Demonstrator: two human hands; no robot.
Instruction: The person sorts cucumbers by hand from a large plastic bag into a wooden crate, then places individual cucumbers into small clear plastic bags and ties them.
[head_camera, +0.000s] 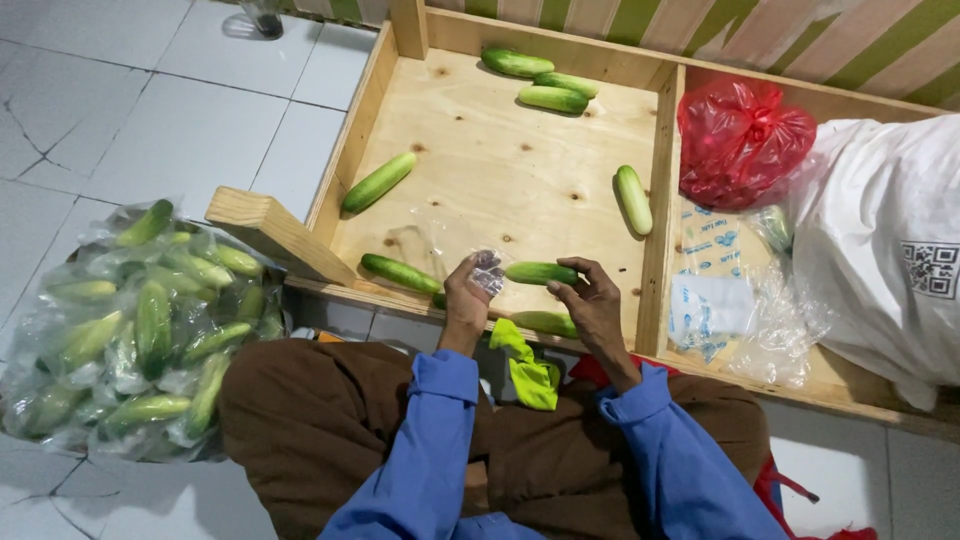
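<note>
Cucumber (540, 272) lies crosswise over the wooden tray (500, 170), its right end pinched in the right hand (592, 300); the left hand (467, 292) clutches crumpled plastic wrap (488, 272) at its left end.

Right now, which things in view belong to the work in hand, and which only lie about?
In use: left hand with crumpled clear plastic; right hand holding a cucumber; wooden tray.
Lying about: red bag; white sack; yellow-green cloth.

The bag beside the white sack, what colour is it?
Red, the bag shows in the head view.
</note>
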